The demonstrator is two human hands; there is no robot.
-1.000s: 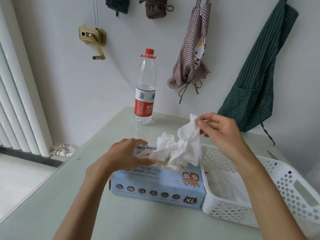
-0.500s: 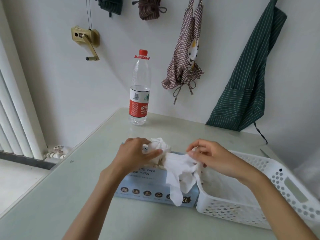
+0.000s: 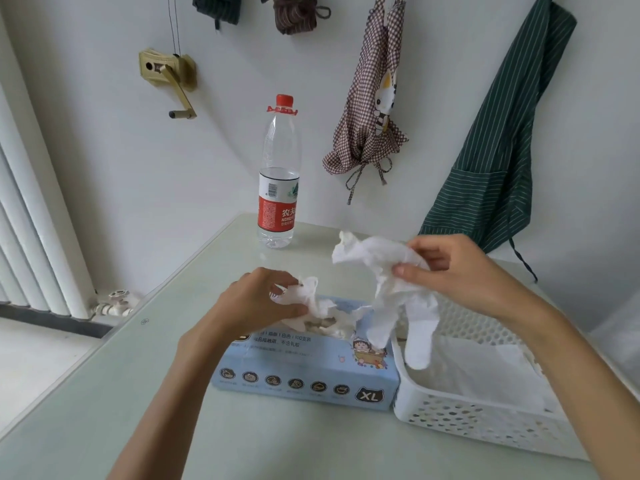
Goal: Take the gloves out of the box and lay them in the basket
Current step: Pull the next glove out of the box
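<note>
Bright, even daylight; scene evenly exposed, no dim corners. Source appears to lie on the left: the vertical blinds (image 3: pixel 31 216) there are pale and washed out. Shadows soft: wall crank (image 3: pixel 173 81) and water bottle (image 3: pixel 278 174) throw faint grey shadows to the right on the white wall (image 3: pixel 104 161). Glass-like worktop (image 3: pixel 145 382) shows a mild sheen, with a dim reflection near the bottle base. Wide-angle bowing at the edges; blinds lean. Focus slightly soft overall; small print on the glove box (image 3: pixel 304 372) is unreadable.
</note>
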